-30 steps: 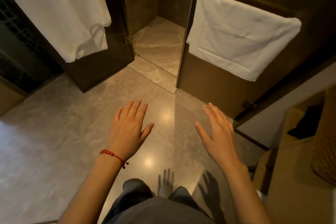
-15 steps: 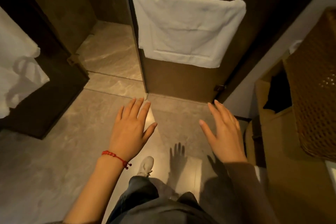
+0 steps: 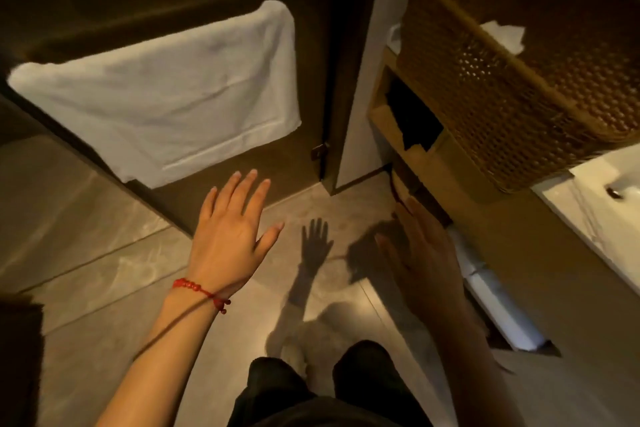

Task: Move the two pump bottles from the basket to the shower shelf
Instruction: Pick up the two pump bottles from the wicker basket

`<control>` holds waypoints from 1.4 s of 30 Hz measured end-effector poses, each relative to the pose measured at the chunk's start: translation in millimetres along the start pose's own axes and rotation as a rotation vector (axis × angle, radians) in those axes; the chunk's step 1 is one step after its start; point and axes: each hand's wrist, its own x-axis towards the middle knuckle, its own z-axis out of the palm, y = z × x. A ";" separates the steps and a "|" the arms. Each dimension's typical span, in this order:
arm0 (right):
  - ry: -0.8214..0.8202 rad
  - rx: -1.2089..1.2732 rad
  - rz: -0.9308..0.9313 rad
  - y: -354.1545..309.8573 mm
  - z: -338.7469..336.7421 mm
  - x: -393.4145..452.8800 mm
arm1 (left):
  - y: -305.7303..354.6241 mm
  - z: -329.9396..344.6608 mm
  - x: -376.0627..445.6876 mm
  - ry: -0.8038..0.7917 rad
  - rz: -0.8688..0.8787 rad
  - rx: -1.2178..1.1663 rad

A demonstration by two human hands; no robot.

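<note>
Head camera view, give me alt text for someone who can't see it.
Two empty, open hands, left hand with a red bead bracelet and right hand in shadow, reach over a grey tiled floor. A brown woven basket sits upper right; a white towel hangs on a dark door.

Two hands: left hand (image 3: 230, 236), right hand (image 3: 427, 263). One wicker basket (image 3: 512, 87). One white towel (image 3: 166, 104). One red bracelet (image 3: 201, 291).
</note>
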 end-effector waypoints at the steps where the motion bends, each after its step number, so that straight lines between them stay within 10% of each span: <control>1: 0.031 -0.004 0.029 4.0 -3.9 -1.5 | 5.3 0.0 9.5 -0.005 0.039 -0.013; 20: 0.501 -0.027 0.284 91.2 -97.3 30.8 | 157.4 1.6 155.6 0.020 0.542 -0.082; 42: 0.537 -0.074 0.446 139.5 -184.6 182.2 | 267.4 -44.0 378.2 0.014 0.936 -0.174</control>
